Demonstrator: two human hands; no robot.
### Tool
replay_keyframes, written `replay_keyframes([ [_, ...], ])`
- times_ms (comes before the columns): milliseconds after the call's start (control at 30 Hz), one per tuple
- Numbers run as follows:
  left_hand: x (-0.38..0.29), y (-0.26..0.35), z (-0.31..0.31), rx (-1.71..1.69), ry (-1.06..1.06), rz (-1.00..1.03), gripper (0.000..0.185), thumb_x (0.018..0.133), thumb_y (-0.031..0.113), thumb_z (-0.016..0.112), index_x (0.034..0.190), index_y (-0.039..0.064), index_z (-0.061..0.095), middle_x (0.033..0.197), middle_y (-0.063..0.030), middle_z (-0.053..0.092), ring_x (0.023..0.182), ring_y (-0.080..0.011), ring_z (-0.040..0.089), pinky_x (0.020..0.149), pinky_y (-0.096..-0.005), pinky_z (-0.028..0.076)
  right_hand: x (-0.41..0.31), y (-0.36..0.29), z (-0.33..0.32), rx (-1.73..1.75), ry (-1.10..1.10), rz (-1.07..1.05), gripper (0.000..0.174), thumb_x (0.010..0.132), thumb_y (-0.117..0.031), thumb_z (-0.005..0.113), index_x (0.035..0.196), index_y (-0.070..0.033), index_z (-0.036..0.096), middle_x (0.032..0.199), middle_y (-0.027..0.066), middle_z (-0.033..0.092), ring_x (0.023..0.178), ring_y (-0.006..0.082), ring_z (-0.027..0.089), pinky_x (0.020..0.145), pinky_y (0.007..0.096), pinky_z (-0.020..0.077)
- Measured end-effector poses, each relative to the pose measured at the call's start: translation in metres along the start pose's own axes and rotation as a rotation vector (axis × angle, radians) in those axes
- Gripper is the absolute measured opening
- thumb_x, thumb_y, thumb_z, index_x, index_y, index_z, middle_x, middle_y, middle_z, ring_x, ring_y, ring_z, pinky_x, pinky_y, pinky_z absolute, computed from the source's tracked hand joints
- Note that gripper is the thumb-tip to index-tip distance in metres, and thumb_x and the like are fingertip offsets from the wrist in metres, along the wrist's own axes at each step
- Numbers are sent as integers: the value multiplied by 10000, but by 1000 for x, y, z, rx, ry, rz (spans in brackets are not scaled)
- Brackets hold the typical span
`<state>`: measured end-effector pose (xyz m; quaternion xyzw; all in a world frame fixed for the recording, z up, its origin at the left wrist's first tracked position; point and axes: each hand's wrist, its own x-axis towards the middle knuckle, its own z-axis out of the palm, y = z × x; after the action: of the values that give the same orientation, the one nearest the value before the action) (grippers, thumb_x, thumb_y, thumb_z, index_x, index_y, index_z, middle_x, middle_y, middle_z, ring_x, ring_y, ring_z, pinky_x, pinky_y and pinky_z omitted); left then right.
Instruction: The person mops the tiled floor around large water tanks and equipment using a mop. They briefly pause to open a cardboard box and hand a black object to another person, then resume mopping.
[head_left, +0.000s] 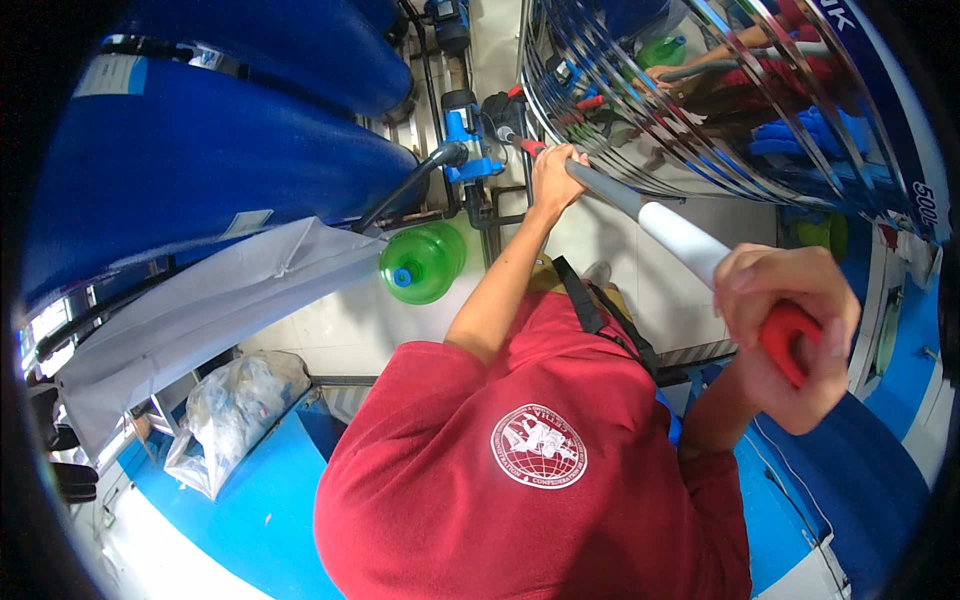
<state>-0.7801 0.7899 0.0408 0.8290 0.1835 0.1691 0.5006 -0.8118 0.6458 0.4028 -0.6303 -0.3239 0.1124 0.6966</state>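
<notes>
My left hand (559, 180) is wrapped around the grey lower section of a long pole handle (686, 244), just above a red collar. Higher up, my right hand (787, 337) grips the same pole near its red end cap (787, 341), which has a hanging hole. The pole slants away from me, down towards the floor among the pumps and pipes. What is fitted at its far end is hard to make out against dark parts there. A blue and black water pump (465, 139) sits just left of the pole's far end.
Large blue tanks (225, 142) line the left. A ribbed stainless steel tank (637, 112) curves along the right. On the tiled floor stands a green water jug (424, 262) with a blue cap. A filled clear plastic bag (240, 405) rests on a blue surface (247, 517) behind me.
</notes>
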Motion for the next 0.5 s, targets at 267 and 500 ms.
replay_keyframes([
  [267, -25, 38, -2, 93, -137, -80, 221, 765, 225, 637, 690, 18, 619, 734, -223, 632, 786, -426, 617, 743, -494, 483, 9, -14, -36, 121, -76, -122, 512, 955, -345, 261, 963, 102, 511, 494, 18, 403, 417, 99, 352, 504, 279, 364],
  [500, -48, 50, 3, 140, -282, -85, 193, 683, 230, 611, 664, 39, 635, 691, -231, 632, 740, -437, 625, 729, -504, 501, -5, -13, -78, 268, -94, -161, 518, 992, -350, 238, 979, 100, 496, 504, 19, 407, 426, 103, 361, 488, 272, 341],
])
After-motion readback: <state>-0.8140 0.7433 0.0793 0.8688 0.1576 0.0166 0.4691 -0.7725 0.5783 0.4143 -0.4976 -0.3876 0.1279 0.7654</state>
